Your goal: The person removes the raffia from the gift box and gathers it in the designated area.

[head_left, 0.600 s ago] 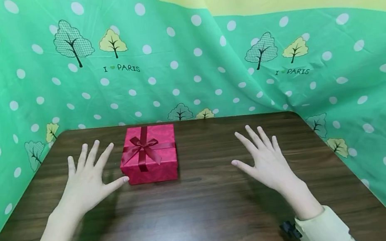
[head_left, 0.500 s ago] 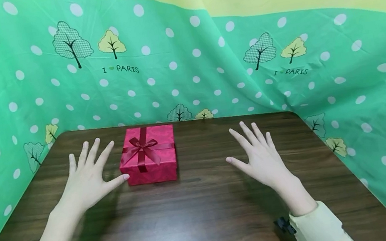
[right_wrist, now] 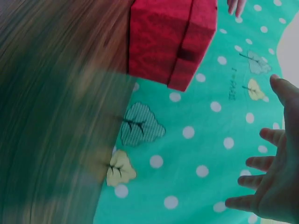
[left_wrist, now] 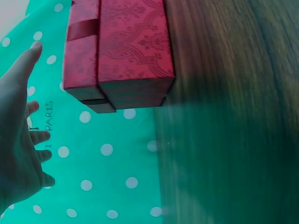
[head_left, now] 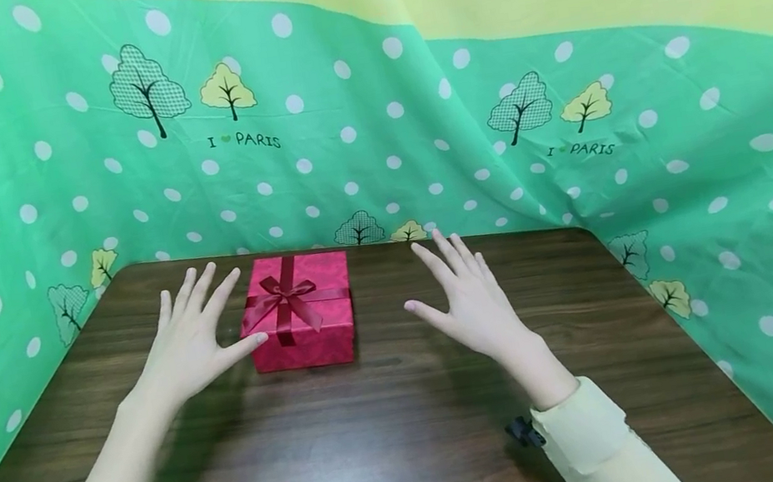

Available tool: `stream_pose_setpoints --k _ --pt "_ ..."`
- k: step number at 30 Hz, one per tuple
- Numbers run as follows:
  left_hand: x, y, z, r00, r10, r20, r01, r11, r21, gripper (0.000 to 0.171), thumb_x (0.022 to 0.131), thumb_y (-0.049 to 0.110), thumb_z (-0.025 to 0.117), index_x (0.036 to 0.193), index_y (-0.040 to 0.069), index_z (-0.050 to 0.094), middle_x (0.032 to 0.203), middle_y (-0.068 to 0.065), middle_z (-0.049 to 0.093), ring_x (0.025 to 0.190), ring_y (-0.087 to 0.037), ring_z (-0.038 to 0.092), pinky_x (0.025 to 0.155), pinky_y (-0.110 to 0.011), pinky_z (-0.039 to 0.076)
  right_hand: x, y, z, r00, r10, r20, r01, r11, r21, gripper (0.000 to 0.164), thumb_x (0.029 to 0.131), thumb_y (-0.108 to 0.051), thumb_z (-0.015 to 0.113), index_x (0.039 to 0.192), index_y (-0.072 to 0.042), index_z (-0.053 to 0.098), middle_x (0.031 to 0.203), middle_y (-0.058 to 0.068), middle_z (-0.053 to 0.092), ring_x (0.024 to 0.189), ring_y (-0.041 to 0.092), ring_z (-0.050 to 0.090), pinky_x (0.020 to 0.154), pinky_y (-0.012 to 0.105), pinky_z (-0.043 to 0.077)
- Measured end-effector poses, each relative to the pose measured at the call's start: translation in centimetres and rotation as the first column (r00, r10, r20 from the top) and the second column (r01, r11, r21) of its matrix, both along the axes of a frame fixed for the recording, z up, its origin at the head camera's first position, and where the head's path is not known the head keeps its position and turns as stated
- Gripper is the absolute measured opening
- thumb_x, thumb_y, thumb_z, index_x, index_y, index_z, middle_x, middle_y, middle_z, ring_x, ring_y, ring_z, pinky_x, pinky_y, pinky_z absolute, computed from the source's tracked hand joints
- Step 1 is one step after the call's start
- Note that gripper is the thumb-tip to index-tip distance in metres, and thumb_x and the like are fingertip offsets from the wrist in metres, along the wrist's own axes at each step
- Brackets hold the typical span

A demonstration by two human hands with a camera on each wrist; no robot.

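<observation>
The left grip point(head_left: 187, 352) is spread, a bare hand with straight fingers fanned and thumb reaching toward the box point(head_left: 302, 322); in the head view the thumb tip overlaps the box's near left corner, though the left wrist view shows a gap. The right grip point(head_left: 471, 307) is spread likewise, apart from the box on its other side. Neither holds anything. I judge this an approach stage; taking the box two-handed would call for closing the wider right-hand gap and setting both palms to its sides. The box stands between them, toward the table's point(head_left: 359, 448) far edge: squared and deep red, embossed with a scrolling pattern, its lid seated, crossed by darker ribbon tied in a bow point(head_left: 284, 292). Behind hangs a green, dotted cloth point(head_left: 319, 104).
</observation>
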State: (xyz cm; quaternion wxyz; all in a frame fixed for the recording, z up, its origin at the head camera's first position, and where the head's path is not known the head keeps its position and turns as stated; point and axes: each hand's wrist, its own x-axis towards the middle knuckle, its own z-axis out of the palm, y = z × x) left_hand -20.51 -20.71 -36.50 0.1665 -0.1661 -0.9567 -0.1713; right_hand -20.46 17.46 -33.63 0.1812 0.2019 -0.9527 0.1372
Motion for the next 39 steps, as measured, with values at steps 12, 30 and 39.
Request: stream_pose_setpoints --k 12,30,39 --pt "-2.1 -0.4 -1.5 0.999 -0.018 0.048 0.015 0.998 0.064 0.094 0.077 0.062 0.065 0.152 0.026 0.021 0.156 -0.015 0.016 0.145 -0.035 0.003 0.110 -0.063 -0.004 -1.1 -4.4 -0.7 0.991 0.104 0.084 -0.093 0.987 -0.130 0.082 0.085 -0.064 0.054 0.151 -0.035 0.015 0.159 0.000 0.012 0.146 0.021 0.008 0.109 0.055 0.027" --pt "-3.6 -1.0 -3.4 0.982 -0.112 0.152 0.095 0.989 0.110 0.093 0.077 0.059 0.067 0.150 0.023 0.024 0.155 -0.015 0.019 0.144 -0.038 0.006 0.111 -0.062 0.001 -2.4 -9.4 -3.9 0.947 0.192 0.258 -0.143 0.970 -0.198 0.089 0.081 -0.061 0.061 0.152 -0.029 0.018 0.158 0.004 0.014 0.144 0.025 0.018 0.098 0.055 0.041" --pt "-3.9 -1.1 -4.1 0.964 -0.178 0.195 0.157 0.980 0.120 0.092 0.078 0.056 0.068 0.151 0.021 0.024 0.153 -0.019 0.024 0.143 -0.041 0.010 0.110 -0.063 0.006 -2.9 -10.2 -5.3 0.930 0.179 0.319 -0.115 0.971 -0.210 0.087 0.082 -0.061 0.060 0.152 -0.030 0.018 0.158 0.009 0.016 0.142 0.029 0.023 0.102 0.054 0.038"
